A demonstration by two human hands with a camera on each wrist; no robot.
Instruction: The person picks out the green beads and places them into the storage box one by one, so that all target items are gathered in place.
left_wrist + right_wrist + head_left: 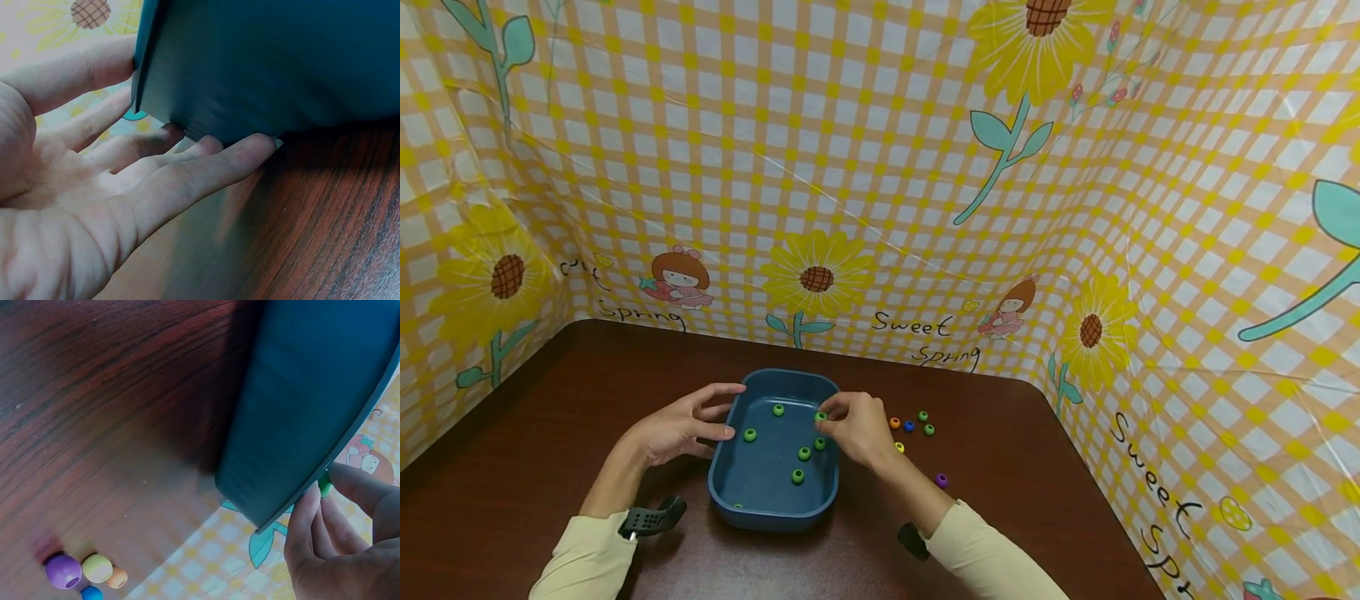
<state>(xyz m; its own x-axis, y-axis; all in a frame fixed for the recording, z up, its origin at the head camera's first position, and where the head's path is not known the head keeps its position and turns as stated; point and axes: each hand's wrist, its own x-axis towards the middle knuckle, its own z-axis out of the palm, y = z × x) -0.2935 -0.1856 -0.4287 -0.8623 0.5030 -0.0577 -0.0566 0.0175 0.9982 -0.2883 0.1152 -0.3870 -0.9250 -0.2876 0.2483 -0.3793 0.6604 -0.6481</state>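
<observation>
Over the blue tray's (pixel 772 487) right rim, the right hand (pixel 857 429) is pinching a green bead (pixel 821 417); the left hand (pixel 681 427), fingers straight, is steadying its left wall.

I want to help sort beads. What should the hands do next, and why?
Probably let go: the right hand pinches a green bead over the blue tray, where other green beads already lie. The left hand touches the tray's side. Two green beads remain on the table.

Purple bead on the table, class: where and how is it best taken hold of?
Pinch the purple bead across its round sides with fingertips, coming from above. It lies apart from the other loose beads, right of the blue tray, so nothing crowds it.
</observation>
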